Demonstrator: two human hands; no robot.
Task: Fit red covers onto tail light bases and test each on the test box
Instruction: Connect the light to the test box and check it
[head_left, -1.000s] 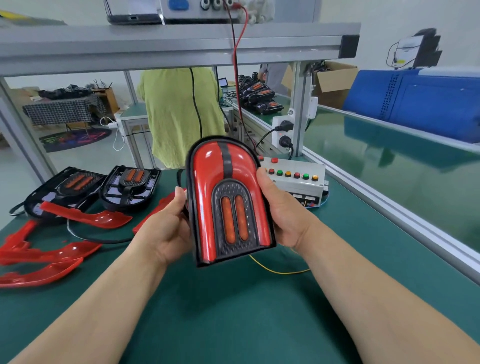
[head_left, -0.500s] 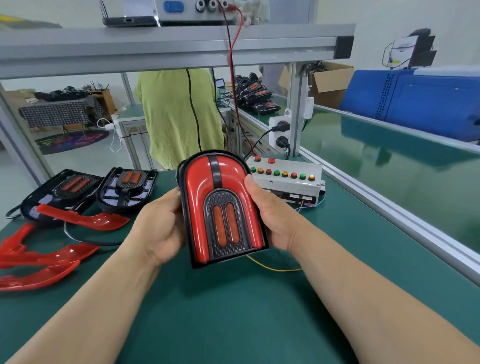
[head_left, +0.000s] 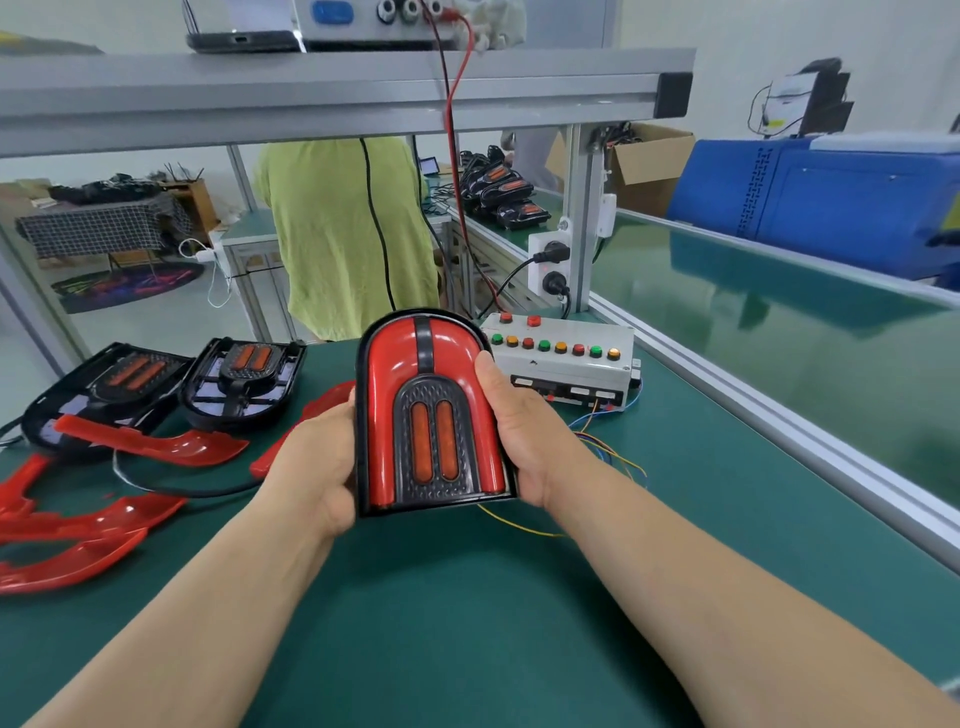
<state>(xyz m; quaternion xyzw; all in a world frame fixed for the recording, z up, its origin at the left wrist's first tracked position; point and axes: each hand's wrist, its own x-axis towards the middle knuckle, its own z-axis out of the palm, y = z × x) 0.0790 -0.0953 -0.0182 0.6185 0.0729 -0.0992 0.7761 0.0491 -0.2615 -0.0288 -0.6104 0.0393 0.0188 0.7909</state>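
Red-covered tail light (head_left: 434, 415), a black arched base with a glossy red cover seated on it and two orange strips in its grey centre panel, is held above the green tabletop (head_left: 467, 623), face toward the camera and rounded end up. The left hand (head_left: 317, 467) grips its left edge, with the fingers out of sight behind it. The right hand (head_left: 524, 431) grips the right edge, thumb lying on the red cover.

Compared with a second ago, the light sits lower and a little further left in the view. It no longer overlaps the grey test box (head_left: 566, 364), whose row of coloured buttons now shows in full just behind the right thumb. Both grips look unchanged.

A thin yellow wire (head_left: 519, 527) trails from under the light toward the box. To the left on the tabletop lie two bare black bases (head_left: 241, 379), several loose red covers (head_left: 156, 447) and a black cable (head_left: 171, 488). A person in a green shirt (head_left: 343, 234) stands beyond the bench.
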